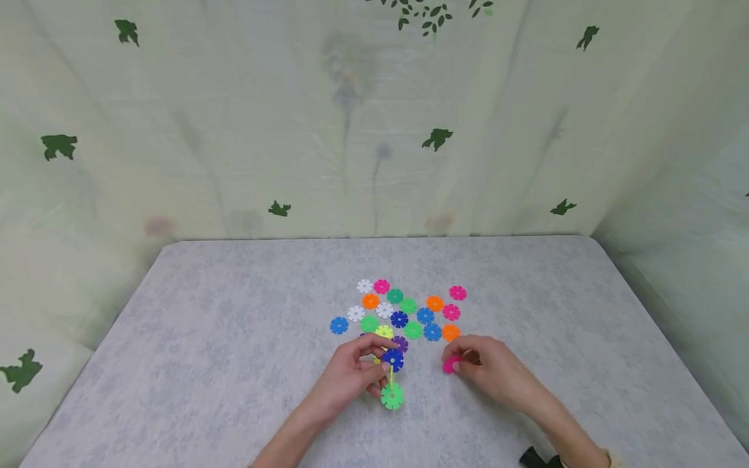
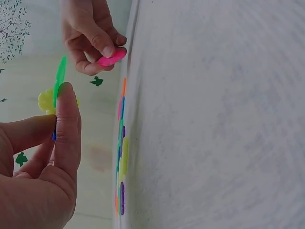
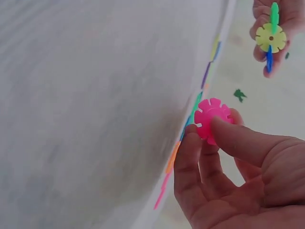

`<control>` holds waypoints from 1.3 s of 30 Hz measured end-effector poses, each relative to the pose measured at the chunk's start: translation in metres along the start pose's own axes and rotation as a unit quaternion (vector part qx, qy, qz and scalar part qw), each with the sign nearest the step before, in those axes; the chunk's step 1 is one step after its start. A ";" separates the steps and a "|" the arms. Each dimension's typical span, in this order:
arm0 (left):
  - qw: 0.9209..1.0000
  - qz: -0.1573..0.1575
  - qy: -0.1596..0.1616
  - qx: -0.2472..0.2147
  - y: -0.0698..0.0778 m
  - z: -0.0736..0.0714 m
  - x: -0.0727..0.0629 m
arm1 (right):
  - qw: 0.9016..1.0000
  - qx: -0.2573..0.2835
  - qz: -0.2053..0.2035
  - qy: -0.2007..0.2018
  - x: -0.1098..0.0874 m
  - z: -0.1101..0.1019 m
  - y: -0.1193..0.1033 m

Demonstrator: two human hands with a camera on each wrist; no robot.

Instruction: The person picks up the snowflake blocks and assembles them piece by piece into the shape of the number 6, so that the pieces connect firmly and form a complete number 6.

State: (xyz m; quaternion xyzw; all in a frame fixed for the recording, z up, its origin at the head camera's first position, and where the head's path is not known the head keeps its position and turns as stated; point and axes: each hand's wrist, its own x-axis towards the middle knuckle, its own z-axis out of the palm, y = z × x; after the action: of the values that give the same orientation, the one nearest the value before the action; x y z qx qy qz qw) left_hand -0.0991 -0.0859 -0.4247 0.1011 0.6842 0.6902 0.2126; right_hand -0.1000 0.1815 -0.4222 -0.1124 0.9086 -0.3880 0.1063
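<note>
My left hand point(image 1: 357, 370) pinches a small chain of notched plastic discs. In it a dark blue disc point(image 1: 393, 359) and a light green disc point(image 1: 393, 396) are joined by a yellow disc point(image 3: 271, 37) set crosswise between them. To the right, my right hand point(image 1: 490, 367) holds a pink notched disc point(image 3: 212, 119) between thumb and fingers. The two hands are apart, both raised over the table's near middle. In the left wrist view the pink disc point(image 2: 112, 57) appears nearly edge-on.
Many loose discs lie flat beyond the hands, among them a white disc point(image 1: 365, 286), an orange disc point(image 1: 435, 303) and a blue disc point(image 1: 339, 325). The grey table point(image 1: 234, 312) meets a pale curtain point(image 1: 246, 130) at the back. A black object point(image 1: 532, 457) sits by the right forearm.
</note>
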 end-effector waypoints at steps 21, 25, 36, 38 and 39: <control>1.000 -0.020 -0.017 0.005 -0.002 0.003 -0.002 | 0.984 0.160 -0.052 0.065 -0.004 0.019 -0.031; 0.999 -0.015 -0.033 -0.005 -0.002 0.004 -0.001 | 0.980 0.176 -0.062 0.061 -0.004 0.023 -0.034; 0.998 -0.004 -0.052 -0.033 -0.001 0.006 0.000 | 0.978 0.183 -0.080 0.062 -0.006 0.031 -0.037; 0.998 -0.003 -0.053 -0.039 -0.001 0.006 -0.001 | 0.978 0.188 -0.070 0.060 -0.006 0.032 -0.037; 0.998 -0.002 -0.053 -0.041 -0.001 0.006 -0.001 | 0.978 0.190 -0.064 0.058 -0.006 0.032 -0.037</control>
State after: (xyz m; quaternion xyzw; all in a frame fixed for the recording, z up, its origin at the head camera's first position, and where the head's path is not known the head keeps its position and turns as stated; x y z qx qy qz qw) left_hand -0.0956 -0.0806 -0.4256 0.1273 0.6434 0.7108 0.2542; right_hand -0.0810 0.1361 -0.4165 -0.1254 0.8139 -0.5654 0.0472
